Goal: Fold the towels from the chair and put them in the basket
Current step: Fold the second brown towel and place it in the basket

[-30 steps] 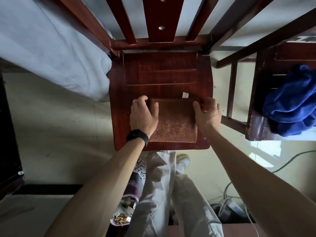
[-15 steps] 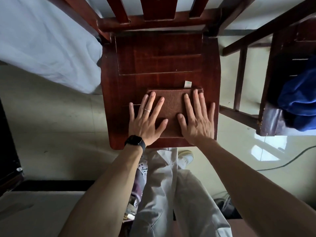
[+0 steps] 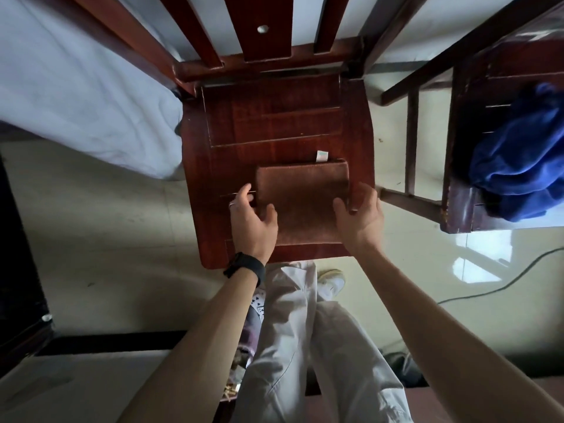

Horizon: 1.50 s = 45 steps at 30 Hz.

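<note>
A folded brown towel (image 3: 302,203) lies flat on the chair (image 3: 274,123) seat. A blue towel (image 3: 518,166) is heaped on a second chair (image 3: 460,206) at 3 o'clock. The left hand (image 3: 251,219) brackets the brown towel's 9 o'clock edge and the right hand (image 3: 360,212) its 3 o'clock edge, both half-open with loosely curled fingers.

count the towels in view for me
2: a folded brown towel on the near chair's seat, and a crumpled blue towel on the chair at right. The blue heap may hide more.
</note>
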Each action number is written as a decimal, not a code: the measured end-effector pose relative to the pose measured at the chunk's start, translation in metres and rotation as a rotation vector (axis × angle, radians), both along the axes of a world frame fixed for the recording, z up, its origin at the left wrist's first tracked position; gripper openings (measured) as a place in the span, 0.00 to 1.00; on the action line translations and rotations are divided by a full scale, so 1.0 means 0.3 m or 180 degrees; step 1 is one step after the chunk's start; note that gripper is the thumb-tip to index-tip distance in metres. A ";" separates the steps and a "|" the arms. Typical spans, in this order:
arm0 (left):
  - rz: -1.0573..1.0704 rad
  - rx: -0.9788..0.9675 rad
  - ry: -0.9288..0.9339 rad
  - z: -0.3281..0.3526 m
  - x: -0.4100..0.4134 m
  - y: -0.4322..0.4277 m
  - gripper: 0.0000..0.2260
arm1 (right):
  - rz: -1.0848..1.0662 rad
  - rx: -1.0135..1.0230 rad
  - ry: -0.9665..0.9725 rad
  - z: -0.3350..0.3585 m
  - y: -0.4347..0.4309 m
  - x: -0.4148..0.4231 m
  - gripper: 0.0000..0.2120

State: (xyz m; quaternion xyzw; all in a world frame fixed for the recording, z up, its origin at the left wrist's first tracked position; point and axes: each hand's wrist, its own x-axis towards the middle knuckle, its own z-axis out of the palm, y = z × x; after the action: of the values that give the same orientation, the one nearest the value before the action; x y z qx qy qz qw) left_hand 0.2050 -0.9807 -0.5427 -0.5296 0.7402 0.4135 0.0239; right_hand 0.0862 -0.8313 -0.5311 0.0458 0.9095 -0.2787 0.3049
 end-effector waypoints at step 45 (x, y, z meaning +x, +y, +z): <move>-0.1538 0.3420 0.0190 1.093 -0.415 0.779 0.13 | -0.2056 -0.2186 -0.0833 1.191 1.247 0.014 0.16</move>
State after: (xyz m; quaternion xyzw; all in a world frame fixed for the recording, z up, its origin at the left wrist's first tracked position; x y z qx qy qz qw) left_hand 0.0803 -0.7469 -0.2147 -0.2478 0.5270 0.7281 0.3616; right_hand 0.0904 -0.4571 -0.1739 0.2572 0.6584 -0.6348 0.3121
